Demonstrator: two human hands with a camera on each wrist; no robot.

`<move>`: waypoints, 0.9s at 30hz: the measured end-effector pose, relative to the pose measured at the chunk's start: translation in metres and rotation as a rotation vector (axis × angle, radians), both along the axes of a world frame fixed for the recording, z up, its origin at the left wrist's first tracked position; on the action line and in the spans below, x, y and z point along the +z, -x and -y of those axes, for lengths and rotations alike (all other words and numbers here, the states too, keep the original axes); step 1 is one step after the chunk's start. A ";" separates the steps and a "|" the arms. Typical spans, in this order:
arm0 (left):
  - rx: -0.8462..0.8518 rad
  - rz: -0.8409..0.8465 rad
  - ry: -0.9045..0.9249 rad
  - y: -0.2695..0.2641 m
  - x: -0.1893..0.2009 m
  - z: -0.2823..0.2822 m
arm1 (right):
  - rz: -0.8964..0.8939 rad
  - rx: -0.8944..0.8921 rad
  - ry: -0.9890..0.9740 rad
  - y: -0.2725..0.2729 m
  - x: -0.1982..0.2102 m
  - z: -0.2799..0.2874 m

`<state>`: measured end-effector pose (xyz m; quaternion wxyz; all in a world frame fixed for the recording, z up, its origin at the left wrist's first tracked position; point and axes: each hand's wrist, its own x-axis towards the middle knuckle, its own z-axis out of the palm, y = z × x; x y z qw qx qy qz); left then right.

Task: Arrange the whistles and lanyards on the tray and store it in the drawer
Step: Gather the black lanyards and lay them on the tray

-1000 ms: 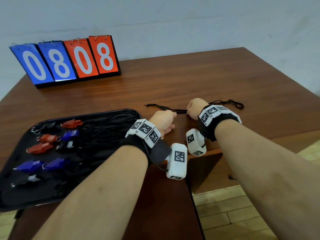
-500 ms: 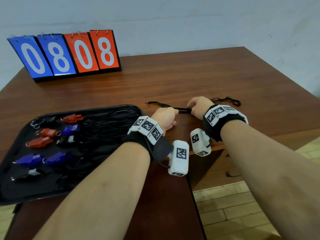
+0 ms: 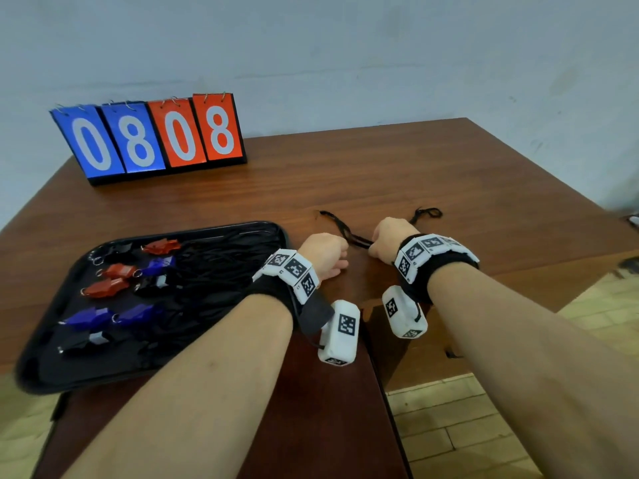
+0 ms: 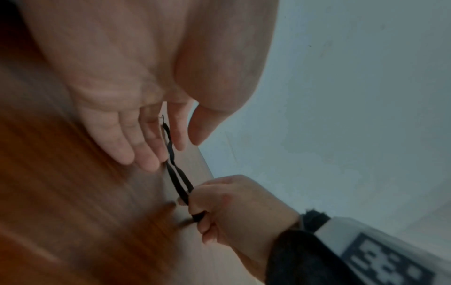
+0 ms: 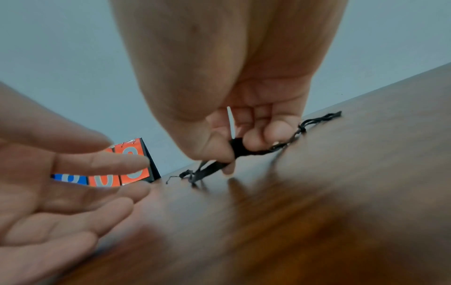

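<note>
The right hand [image 3: 389, 238] pinched a black lanyard [image 3: 349, 236] between the thumb and the curled fingers, low over the wooden table [image 3: 380, 174]. In the right wrist view the cord [image 5: 212, 170] passed through this pinch, with one frayed end lying on the wood to the left and the other end running out to the right behind the hand. The left hand [image 3: 323, 252] was just beside it, with its fingers [image 4: 144, 152] relaxed and almost straight, holding nothing; the lanyard hung close to these fingertips, but I could not tell if it touched them. The black tray [image 3: 45, 368] lay on the left part of the table, near the front edge. On it were red, blue and black whistles [image 3: 103, 288] in rows, and a heap of black lanyards [image 3: 221, 267] beside them. A flip scoreboard [image 3: 152, 136] showing 08 08 stood at the far edge of the table.
</note>
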<state>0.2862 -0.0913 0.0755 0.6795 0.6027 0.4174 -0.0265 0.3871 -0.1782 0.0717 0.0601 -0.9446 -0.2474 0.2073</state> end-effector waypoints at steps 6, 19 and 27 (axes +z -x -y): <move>0.024 0.124 -0.164 0.040 0.026 -0.001 | 0.010 -0.007 -0.285 0.028 0.020 0.014; -0.084 0.212 -0.643 0.147 0.088 -0.039 | -0.035 0.207 -0.779 0.137 0.116 -0.026; -0.191 0.306 -0.581 0.209 0.104 -0.081 | -0.025 0.263 -0.819 0.210 0.147 -0.063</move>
